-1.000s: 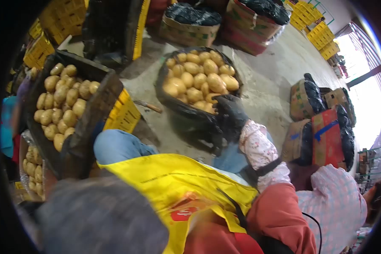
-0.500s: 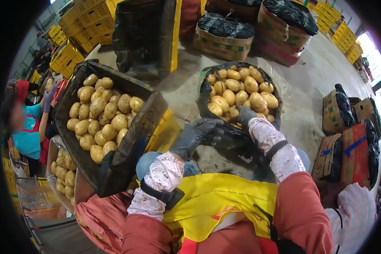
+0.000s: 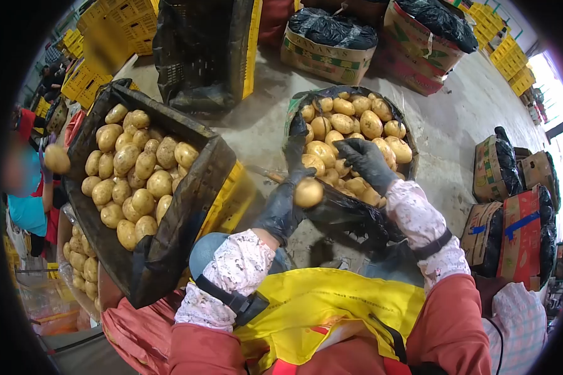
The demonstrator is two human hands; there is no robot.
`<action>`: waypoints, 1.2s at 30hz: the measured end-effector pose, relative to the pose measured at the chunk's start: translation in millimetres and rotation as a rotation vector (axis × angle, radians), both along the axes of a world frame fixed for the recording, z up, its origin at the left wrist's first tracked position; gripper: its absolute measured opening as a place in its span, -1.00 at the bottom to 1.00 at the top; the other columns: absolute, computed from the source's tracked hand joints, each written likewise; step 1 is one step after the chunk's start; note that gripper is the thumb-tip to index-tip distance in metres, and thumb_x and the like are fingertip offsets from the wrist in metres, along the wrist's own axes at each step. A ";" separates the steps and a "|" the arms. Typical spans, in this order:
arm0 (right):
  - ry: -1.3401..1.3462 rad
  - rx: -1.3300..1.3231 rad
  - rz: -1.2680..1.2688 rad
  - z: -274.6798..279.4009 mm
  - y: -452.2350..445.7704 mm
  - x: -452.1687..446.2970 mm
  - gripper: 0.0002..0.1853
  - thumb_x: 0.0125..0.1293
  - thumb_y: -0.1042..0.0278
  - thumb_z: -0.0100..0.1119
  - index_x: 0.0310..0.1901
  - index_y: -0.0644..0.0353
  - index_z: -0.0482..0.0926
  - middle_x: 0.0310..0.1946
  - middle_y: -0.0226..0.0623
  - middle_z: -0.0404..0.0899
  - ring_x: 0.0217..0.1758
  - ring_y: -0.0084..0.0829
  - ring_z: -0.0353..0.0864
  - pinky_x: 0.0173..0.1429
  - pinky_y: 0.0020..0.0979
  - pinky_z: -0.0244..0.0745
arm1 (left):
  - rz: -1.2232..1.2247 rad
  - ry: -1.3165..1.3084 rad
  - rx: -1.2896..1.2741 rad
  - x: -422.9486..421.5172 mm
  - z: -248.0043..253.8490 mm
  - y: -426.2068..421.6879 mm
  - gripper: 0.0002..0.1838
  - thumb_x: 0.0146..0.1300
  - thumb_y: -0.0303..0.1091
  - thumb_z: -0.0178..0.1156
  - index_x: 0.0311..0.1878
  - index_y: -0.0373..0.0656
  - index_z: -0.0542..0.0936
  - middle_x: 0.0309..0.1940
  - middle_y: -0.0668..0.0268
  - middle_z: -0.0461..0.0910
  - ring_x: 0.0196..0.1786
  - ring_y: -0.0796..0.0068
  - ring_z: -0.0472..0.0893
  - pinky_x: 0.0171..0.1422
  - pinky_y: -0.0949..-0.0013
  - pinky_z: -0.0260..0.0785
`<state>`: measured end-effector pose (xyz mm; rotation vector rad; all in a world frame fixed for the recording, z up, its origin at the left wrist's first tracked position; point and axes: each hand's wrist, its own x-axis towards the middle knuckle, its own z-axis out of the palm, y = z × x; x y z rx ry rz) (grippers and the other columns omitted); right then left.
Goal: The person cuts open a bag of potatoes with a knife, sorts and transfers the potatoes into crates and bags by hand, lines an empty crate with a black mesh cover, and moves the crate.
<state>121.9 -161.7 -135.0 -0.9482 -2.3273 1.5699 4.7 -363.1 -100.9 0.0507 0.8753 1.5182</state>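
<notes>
My left hand [image 3: 283,209], in a dark glove, is closed around a potato [image 3: 308,192] at the near left edge of a round, black-lined container [image 3: 410,164]. Inside it lies a heap of pale yellow potatoes [image 3: 341,122]. Above the near part of this heap is my right hand [image 3: 370,164], also gloved, its bent fingers apart and pointing left, with nothing visible between them. Black plastic liner [image 3: 350,215] hangs over the container's near side. To the left stands a dark-lined crate [image 3: 209,178] filled with potatoes.
Closed cartons with black plastic [image 3: 325,53] stand at the back, beside a tall black-draped yellow crate [image 3: 200,56]. More cartons [image 3: 519,231] are on the right. At far left, a person in a blue sleeve [image 3: 26,212] works near a blurred potato [image 3: 57,159].
My left hand now has a potato in its grasp. My right hand has lifted from among the potatoes and turned leftward. The view has shifted slightly.
</notes>
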 end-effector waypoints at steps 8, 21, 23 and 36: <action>-0.471 1.028 0.408 -55.4 28.2 -49.5 -0.36 -0.02 0.40 0.19 0.21 0.05 0.36 0.15 0.00 0.41 0.18 -0.11 0.43 0.23 -0.23 0.34 | 0.070 0.101 0.120 -5.2 -17.8 -0.8 -0.69 0.30 -0.20 0.10 -0.13 -0.28 0.61 -0.28 0.29 0.63 -0.25 0.52 0.60 -0.05 0.48 0.43; -0.390 0.974 0.290 -38.4 21.8 -58.7 -0.57 -0.02 0.40 0.22 -0.02 0.02 0.51 -0.20 -0.08 0.52 -0.06 -0.03 0.51 0.03 -0.12 0.43 | 0.000 0.258 0.167 -13.2 -25.3 2.1 -0.63 0.31 -0.14 0.14 -0.16 -0.33 0.62 -0.30 0.23 0.67 -0.31 0.49 0.62 -0.17 0.49 0.47; -0.298 0.789 0.075 -22.8 7.4 -31.9 -0.44 -0.11 0.37 0.30 0.05 0.04 0.50 -0.09 -0.06 0.51 0.05 -0.05 0.48 0.14 -0.17 0.39 | -0.031 0.546 0.194 -18.1 -26.0 -2.6 -0.71 0.30 -0.24 0.11 -0.25 -0.28 0.66 -0.33 0.26 0.68 -0.31 0.49 0.61 -0.12 0.42 0.45; 0.296 -0.939 -0.155 72.1 -102.9 36.0 -0.52 0.29 -0.08 0.09 0.03 0.15 0.49 -0.24 -0.33 0.62 -0.30 -0.52 0.60 -0.24 -0.54 0.51 | -0.059 0.859 0.290 9.6 9.4 -14.9 -0.21 0.04 -0.37 0.41 0.33 -0.26 0.26 0.13 0.17 0.45 0.13 0.43 0.46 0.21 0.41 0.33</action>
